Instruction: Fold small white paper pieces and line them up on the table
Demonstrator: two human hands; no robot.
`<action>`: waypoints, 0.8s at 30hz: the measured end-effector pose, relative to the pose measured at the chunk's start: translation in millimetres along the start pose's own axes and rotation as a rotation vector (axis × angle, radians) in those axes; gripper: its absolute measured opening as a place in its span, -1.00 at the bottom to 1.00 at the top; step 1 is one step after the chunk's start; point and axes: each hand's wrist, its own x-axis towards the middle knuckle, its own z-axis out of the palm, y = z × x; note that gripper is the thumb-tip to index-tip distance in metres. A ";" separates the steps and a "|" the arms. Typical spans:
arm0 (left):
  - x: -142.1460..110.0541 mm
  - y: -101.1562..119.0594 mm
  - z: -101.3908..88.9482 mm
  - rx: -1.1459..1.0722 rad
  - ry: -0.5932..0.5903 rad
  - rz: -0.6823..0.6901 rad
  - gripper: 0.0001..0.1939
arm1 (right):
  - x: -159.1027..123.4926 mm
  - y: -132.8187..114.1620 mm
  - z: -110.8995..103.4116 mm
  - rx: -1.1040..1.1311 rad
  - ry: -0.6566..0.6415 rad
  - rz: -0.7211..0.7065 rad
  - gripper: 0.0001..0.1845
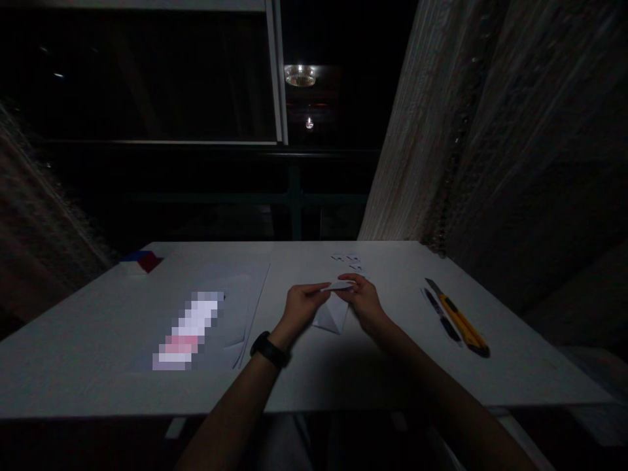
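Observation:
A small folded piece of white paper point(332, 313) is held between my two hands over the middle of the white table. My left hand point(303, 306), with a dark watch on its wrist, pinches the paper's upper left side between thumb and fingers. From the other side, my right hand point(366, 302) pinches its upper right. Creases run down the lower part, which tapers to points beneath my fingers. Just beyond my hands lie several small white paper pieces point(352, 260) with dark marks.
A yellow utility knife point(461, 320) and a dark pen point(441, 315) lie to the right. On the left are white paper sheets point(252, 294) with a blurred-out bright object point(189, 330) on them. A blue, red and white block point(140, 262) sits at the far left. Curtains point(407, 124) hang behind.

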 end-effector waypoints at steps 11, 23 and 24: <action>0.1 2.6 -3.6 -0.124 -0.014 -0.026 -0.73 | -0.1 3.9 -1.7 0.103 -0.051 0.049 -0.57; -0.8 5.0 -0.9 -0.137 -0.019 -0.084 -0.69 | -0.1 1.4 -1.7 0.032 -0.089 -0.013 -0.59; -1.3 5.0 -0.4 -0.128 -0.019 -0.085 -0.67 | -0.4 1.1 -1.9 0.021 -0.090 -0.013 -0.60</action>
